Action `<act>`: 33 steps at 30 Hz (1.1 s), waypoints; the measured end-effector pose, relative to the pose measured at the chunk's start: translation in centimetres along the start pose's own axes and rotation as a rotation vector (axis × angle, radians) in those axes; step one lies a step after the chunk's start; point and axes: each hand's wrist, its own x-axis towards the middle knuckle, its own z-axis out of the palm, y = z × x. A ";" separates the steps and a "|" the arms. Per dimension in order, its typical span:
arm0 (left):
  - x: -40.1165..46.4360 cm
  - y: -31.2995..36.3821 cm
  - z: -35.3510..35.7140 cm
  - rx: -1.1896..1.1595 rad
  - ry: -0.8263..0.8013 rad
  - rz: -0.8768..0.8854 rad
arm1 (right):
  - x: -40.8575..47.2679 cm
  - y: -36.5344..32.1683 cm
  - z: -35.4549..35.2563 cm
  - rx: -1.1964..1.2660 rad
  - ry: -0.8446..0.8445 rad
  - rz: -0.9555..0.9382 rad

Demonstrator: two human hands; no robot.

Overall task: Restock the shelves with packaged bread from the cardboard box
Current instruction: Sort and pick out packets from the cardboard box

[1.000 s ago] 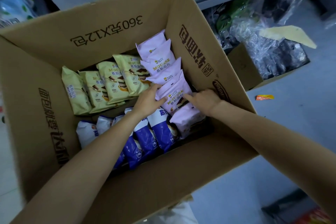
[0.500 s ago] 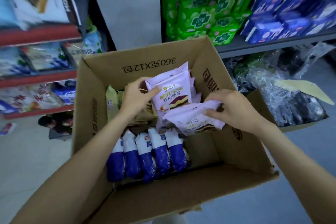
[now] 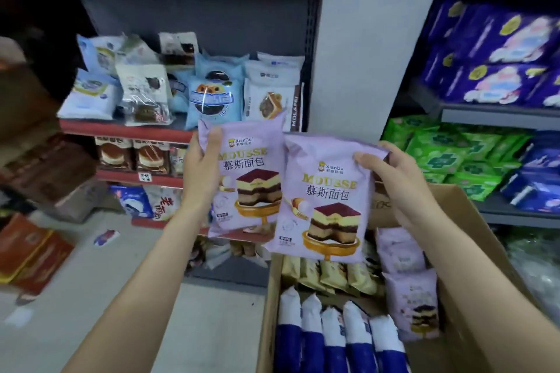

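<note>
**While 2 hands are holding up purple bread packs, the box is waiting below**

While the left hand (image 3: 201,172) is gripping 1 purple pack (image 3: 248,179) by its left edge, the thumb is pressing on the front and the other fingers are hiding behind it. The right hand (image 3: 391,182) is pinching the top right corner of a second purple pack (image 3: 324,200), fingers closed on it. Both packs are standing upright side by side in the air, and the second one is overlapping the first a little. They are hanging in front of the red shelves (image 3: 127,130), which are holding other snack bags (image 3: 209,94). The cardboard box (image 3: 485,281) is sitting low on the right. More purple packs (image 3: 409,303), yellow packs (image 3: 330,275) and blue and white packs (image 3: 336,339) are lying inside it. Green packs (image 3: 448,151) are sitting on grey shelves on the right.
</note>
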 end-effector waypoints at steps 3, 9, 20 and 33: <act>2.9 0.7 -5.7 0.040 0.007 0.027 | 1.0 -2.3 5.8 -0.068 -0.045 -0.057; 10.4 1.7 -18.5 0.164 0.054 0.221 | 3.8 -5.6 19.1 -0.166 -0.039 -0.168; 23.4 8.9 -30.7 0.106 0.243 0.509 | 14.1 -19.7 33.1 0.050 0.079 -0.478; 38.7 19.1 -23.7 -0.032 0.281 0.754 | 33.5 -30.4 36.9 -0.223 0.260 -0.711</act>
